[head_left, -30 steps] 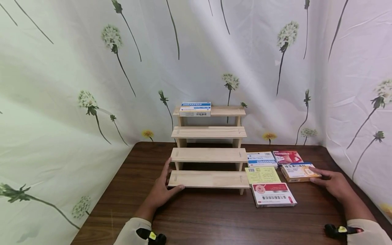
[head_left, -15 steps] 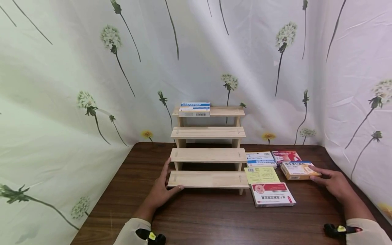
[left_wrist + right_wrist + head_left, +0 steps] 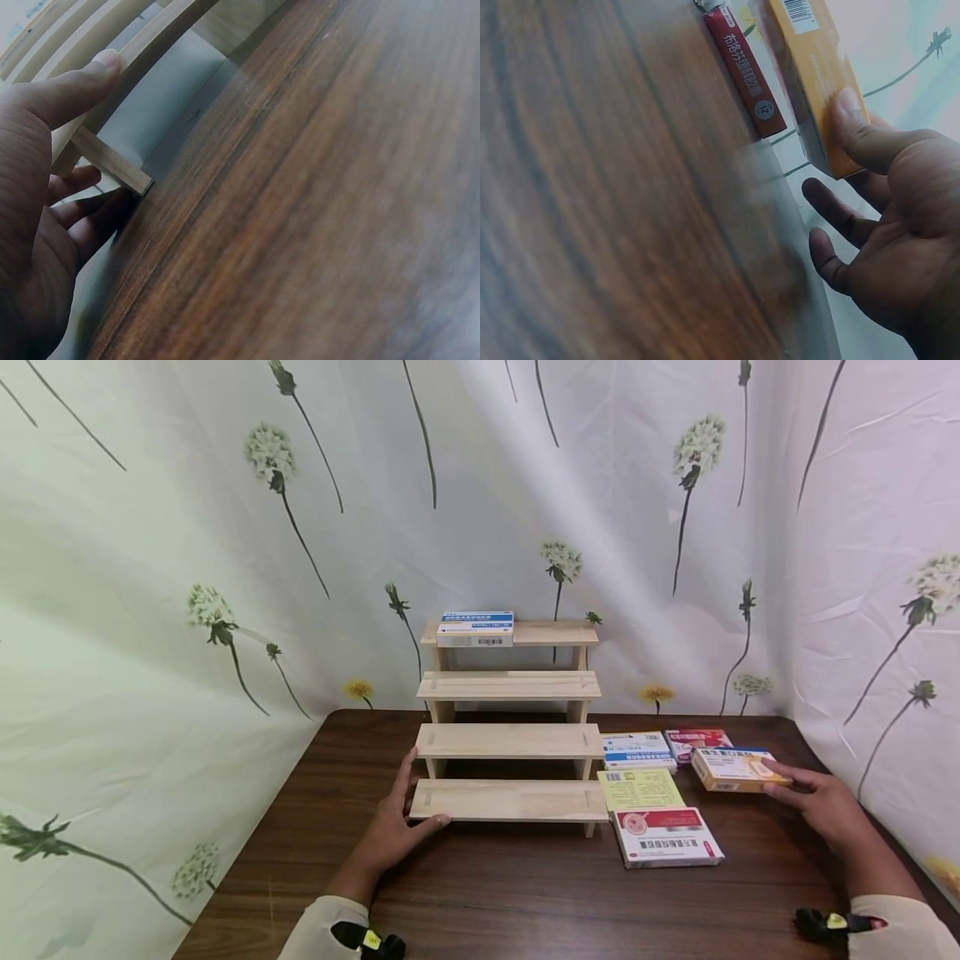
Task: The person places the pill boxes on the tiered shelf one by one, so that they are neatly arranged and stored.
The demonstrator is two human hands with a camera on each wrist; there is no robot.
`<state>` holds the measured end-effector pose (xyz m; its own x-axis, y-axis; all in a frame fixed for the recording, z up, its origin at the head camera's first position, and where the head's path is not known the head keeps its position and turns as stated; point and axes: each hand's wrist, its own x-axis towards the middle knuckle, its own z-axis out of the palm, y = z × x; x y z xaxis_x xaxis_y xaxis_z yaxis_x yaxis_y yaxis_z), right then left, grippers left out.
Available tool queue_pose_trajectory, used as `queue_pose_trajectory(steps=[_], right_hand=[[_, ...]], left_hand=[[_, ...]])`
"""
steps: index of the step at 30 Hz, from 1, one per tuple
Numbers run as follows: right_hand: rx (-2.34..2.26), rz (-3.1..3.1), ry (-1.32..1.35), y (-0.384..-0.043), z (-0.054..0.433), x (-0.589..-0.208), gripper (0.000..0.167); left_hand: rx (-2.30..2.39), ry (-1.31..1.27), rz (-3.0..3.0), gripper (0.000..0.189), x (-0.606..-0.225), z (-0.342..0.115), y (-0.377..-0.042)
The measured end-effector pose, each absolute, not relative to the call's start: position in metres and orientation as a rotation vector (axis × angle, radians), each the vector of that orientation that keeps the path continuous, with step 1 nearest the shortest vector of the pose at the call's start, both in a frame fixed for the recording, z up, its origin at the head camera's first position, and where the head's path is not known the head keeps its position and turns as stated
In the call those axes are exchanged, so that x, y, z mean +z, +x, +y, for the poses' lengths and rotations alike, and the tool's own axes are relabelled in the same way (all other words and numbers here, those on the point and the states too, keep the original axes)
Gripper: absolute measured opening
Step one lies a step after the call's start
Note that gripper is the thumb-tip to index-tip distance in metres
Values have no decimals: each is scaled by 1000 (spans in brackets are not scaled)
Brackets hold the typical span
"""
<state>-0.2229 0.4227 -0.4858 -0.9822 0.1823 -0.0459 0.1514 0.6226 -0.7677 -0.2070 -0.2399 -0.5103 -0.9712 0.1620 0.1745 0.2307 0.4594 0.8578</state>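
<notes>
A four-tiered wooden step stand [image 3: 510, 799] stands mid-table in the head view. My left hand [image 3: 388, 833] holds its lower left end, thumb on the lowest step's front edge and fingers round the side. In the left wrist view that thumb [image 3: 82, 88] presses the step's edge. My right hand [image 3: 825, 810] pinches the right end of an orange-and-white medicine box [image 3: 731, 767]. Seen from the right wrist, the orange box [image 3: 817, 82] is raised off the table, thumb on its side; two fingers stand clear of it.
Right of the stand lie a blue-and-white box [image 3: 637, 750], a red box [image 3: 693, 741], a yellow box [image 3: 641, 787] and a red-and-white box [image 3: 667, 837]. Another blue-and-white box [image 3: 476, 628] sits on the top step's left. A flowered cloth [image 3: 480, 527] hangs behind the table.
My right hand has lifted the orange-and-white medicine box off the table and shifted it slightly, its far end now overlapping the red box in view. The left hand stays on the stand.
</notes>
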Motion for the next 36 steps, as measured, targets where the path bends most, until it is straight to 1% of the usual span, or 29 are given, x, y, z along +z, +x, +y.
queue_pose_trajectory(steps=[8, 16, 22, 30, 36], right_hand=[[1328, -2752, -310, -222, 418, -481, 73], [1199, -2731, -279, -221, 411, -477, 72], [1277, -2710, -303, -220, 405, -468, 73], [1205, -2697, -334, -216, 394, -455, 73], [1124, -2653, -318, -212, 385, -448, 69]], left_hand=[[-1553, -345, -2631, 118, -511, -240, -208], [-1549, -344, -2628, 119, -514, -241, -208], [-1545, -339, -2619, 121, -516, -242, -207], [-1535, -341, -2620, 120, -515, -241, -207], [-1540, -366, -2611, 119, -516, -241, -209]])
